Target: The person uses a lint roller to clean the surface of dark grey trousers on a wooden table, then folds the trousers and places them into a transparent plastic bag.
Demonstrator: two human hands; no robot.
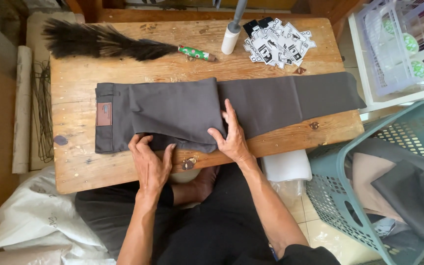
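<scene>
Dark grey trousers (271, 100) lie across a low wooden table (74, 167), waistband with a brown leather patch (104, 114) at the left, legs stretching right. A section is folded back over the seat area. My left hand (149, 164) rests at the near edge of the fold, its fingers tucked under the cloth. My right hand (231, 137) lies flat on the folded edge, fingers spread and pressing down on the fabric.
A black feather duster (99, 41) with a green handle lies at the table's far side. A white lint roller (231, 37) and a pile of black-and-white tags (278, 41) sit beside it. A teal laundry basket (339, 196) with clothes stands at right, a white wire rack (398, 44) behind it.
</scene>
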